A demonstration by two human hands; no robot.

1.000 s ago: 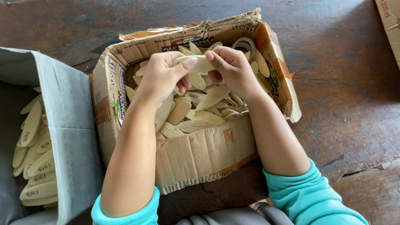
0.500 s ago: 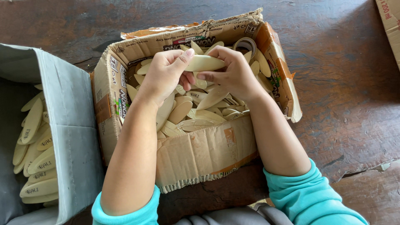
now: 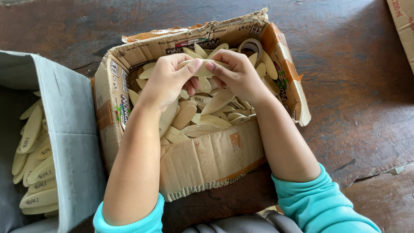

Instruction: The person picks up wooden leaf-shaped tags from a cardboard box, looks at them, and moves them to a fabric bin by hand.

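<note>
A worn cardboard box [image 3: 207,155] stands in front of me, filled with several pale, leaf-shaped wooden pieces [image 3: 202,123]. Over the box, my left hand [image 3: 166,82] and my right hand [image 3: 237,73] together pinch one of these pieces [image 3: 193,63], held level between thumbs and fingertips. Both wrists hide part of the pile underneath. My sleeves are teal.
A grey fabric bin [image 3: 64,129] at the left holds more of the same pieces [image 3: 32,159], stacked on edge. A roll of tape [image 3: 252,44] lies in the box's far right corner. Another carton's corner [image 3: 403,26] shows at the top right. All rest on dark wood [image 3: 358,86].
The piece was held loosely with both hands spread over the pile; now the hands have drawn together and grip it at the middle, slightly higher.
</note>
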